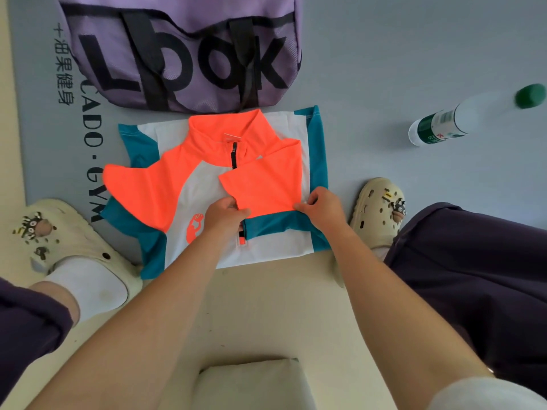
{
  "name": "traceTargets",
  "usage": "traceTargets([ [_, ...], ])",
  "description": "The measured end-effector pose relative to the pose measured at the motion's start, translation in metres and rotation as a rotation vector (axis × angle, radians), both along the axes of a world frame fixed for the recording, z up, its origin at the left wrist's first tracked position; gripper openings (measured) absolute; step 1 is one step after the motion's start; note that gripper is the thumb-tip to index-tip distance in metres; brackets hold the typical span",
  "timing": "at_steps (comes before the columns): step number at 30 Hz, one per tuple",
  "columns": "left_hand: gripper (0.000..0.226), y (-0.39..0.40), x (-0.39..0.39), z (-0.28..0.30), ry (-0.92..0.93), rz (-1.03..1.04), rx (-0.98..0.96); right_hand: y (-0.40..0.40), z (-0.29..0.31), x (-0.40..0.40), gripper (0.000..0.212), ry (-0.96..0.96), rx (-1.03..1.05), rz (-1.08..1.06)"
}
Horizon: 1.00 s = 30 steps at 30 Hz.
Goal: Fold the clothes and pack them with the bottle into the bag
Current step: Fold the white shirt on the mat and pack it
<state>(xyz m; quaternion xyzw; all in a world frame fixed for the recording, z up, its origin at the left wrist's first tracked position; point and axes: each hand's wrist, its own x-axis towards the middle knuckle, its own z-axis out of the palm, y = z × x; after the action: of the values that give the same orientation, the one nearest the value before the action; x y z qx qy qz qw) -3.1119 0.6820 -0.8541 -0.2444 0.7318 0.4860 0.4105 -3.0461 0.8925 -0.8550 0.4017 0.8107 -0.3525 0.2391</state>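
Head view: the jersey point(207, 184) lies flat on the grey mat point(384, 54), collar toward the purple bag point(183, 54) just beyond it. Its right side is already turned in, and the orange sleeve point(263, 184) is laid across the chest. The left hand point(225, 214) pinches the sleeve's lower left corner between thumb and fingers; the right hand point(322, 207) pinches the lower right corner in the same way. Both grips are clamped on that sleeve hem.

Progress, as judged: folding is at an early to middle stage. The opposite sleeve point(133, 184) is spread out to the side, unfolded, and no lengthwise fold is made. Nothing shows as packed. The bag lies on its side, and whether its opening is undone cannot be told. The bottle point(473, 113) lies on its side on the mat, well apart to the right, untouched.

Materials: the jersey is thin, smooth sports fabric in orange, white and teal panels, with a short dark zip at the neck; it should crease readily. The bag is soft woven cloth with black straps and lettering. The bottle is clear plastic with a green cap point(529, 96) and a green-and-white label.
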Motion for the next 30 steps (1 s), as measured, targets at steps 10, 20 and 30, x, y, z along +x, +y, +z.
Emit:
traceTargets([
  [10,0.038,-0.003,0.009,-0.001,0.241,-0.249,-0.088,0.014,0.019,0.015,0.049,-0.258,0.059,0.283],
  [20,0.045,-0.042,-0.020,0.008,0.505,-0.580,-0.323,-0.054,0.017,-0.040,0.079,0.140,0.324,0.877],
  [30,0.053,-0.157,-0.118,0.015,0.574,-0.924,-0.747,-0.103,0.008,-0.069,0.070,0.263,0.338,0.879],
])
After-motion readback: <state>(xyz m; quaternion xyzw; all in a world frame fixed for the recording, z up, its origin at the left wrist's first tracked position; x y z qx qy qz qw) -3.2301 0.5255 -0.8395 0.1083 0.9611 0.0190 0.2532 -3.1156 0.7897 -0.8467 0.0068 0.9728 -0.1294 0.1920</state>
